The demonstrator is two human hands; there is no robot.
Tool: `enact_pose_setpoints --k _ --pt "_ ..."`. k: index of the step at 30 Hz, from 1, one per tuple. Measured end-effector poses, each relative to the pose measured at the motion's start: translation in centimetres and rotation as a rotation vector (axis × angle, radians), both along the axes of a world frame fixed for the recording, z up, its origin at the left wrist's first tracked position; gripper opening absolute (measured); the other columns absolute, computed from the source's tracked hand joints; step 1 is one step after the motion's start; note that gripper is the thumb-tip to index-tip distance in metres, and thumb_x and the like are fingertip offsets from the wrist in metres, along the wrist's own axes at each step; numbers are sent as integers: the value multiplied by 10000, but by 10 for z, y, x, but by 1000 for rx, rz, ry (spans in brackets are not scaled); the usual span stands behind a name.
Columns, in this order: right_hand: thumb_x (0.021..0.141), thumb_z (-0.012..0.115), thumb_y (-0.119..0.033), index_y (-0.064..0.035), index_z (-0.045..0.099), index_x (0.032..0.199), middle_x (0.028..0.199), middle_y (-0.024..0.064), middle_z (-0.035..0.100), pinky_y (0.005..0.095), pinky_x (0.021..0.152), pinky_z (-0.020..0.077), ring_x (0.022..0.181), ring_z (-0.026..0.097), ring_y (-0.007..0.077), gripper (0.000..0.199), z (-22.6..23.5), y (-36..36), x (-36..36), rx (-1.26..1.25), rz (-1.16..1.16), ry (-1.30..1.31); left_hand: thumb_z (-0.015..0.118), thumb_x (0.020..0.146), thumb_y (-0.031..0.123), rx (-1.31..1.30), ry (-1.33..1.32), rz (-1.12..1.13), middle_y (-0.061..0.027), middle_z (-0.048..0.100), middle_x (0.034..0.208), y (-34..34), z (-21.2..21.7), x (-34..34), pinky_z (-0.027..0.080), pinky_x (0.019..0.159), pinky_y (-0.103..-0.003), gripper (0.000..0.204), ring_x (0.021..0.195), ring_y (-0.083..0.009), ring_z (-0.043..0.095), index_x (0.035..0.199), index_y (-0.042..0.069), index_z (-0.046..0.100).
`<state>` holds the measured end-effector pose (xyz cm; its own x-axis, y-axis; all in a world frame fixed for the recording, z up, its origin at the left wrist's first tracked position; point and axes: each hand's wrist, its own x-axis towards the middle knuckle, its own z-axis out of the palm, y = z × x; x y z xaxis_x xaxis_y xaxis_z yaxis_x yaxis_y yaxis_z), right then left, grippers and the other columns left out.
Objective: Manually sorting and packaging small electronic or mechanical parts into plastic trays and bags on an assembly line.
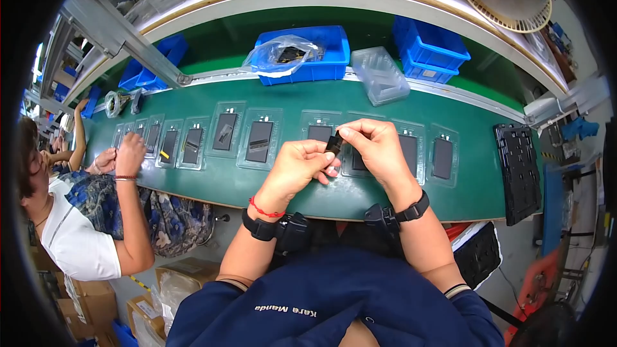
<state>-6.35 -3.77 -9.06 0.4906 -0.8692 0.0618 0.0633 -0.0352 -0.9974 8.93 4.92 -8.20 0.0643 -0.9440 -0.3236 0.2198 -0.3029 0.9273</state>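
Observation:
Above the green bench point(308, 200) I hold a small glossy black part point(333, 144) between both hands. Its exact kind is too small to make out. My left hand point(299, 166) pinches its lower end between thumb and fingers. From the other side, the thumb and forefinger of my right hand point(376, 149) close on its upper end. Beneath and behind my hands lie clear plastic trays, each with a dark rectangular panel; my hands partly cover some. One such panel point(442, 159) shows at the right, another point(259, 141) just left of my left hand.
Behind the trays stand a blue bin point(340, 45) with a plastic bag of parts, a clear plastic box point(380, 76) and stacked blue bins point(432, 51). A black moulded tray point(518, 173) lies at the right end. At left, a co-worker point(90, 238) works over the row.

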Motion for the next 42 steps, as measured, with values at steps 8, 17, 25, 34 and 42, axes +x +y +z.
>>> enact_pose_setpoints --k 8,17,25,34,42 --pt "864 647 -96 10 694 868 709 21 652 219 582 437 640 555 56 116 -10 5 31 16 -46 133 594 885 26 14 -4 128 -128 670 861 22 -11 20 552 580 -233 182 733 -159 664 1027 -84 620" --pt "847 657 -105 -2 692 864 695 41 657 241 604 460 636 575 74 110 -9 -8 28 -109 -57 388 603 881 35 35 9 142 -149 676 882 31 -21 25 566 610 -237 193 746 -183 674 1033 -84 617" --pt "793 686 -167 -29 707 877 730 92 675 345 638 485 653 637 222 163 -1 8 28 -566 -139 463 584 889 22 -7 123 156 -156 668 951 27 -22 20 576 663 -257 244 800 -197 675 1110 -81 581" --pt "821 659 -115 -1 671 804 670 88 661 276 534 457 557 575 111 116 -6 5 4 -249 2 350 556 894 -13 11 80 -1 -142 666 996 16 -30 -6 563 690 -255 286 843 -188 672 1174 -71 562" --pt "768 695 -137 -22 678 806 710 124 655 376 615 488 656 629 289 122 -14 -16 -33 -512 -236 619 531 897 -42 -47 41 96 -170 652 1041 47 -34 6 564 725 -298 331 870 -215 669 1227 -70 522"
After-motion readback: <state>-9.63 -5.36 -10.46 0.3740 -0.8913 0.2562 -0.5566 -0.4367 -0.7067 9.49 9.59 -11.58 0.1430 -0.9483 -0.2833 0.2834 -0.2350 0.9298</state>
